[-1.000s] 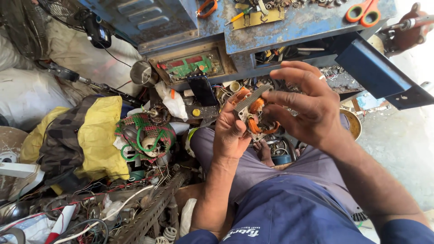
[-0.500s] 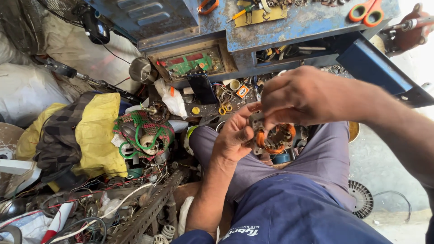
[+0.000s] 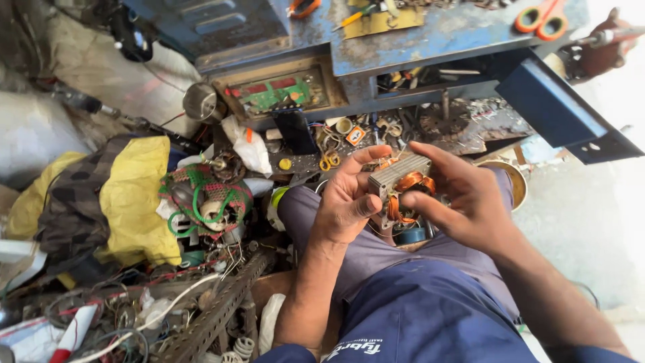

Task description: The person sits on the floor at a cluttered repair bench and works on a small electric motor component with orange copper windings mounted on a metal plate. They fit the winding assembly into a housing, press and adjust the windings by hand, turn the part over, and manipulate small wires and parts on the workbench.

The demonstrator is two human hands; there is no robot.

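Both my hands hold a small motor stator, a grey laminated metal block with copper wire coils showing at its ends. My left hand grips its left side with thumb and fingers wrapped around it. My right hand cups its right side, fingers over the top and thumb under the coil. The stator is held above my lap, over my grey-blue trousers.
A blue metal workbench with an open drawer stands ahead, with orange-handled scissors on top and a green circuit board below. A yellow bag, a green wire bundle, scrap wires and a perforated metal angle crowd the left.
My right hand has come off the top of the stator and moved to its right side. The grey laminated block is now uncovered and turned toward me.
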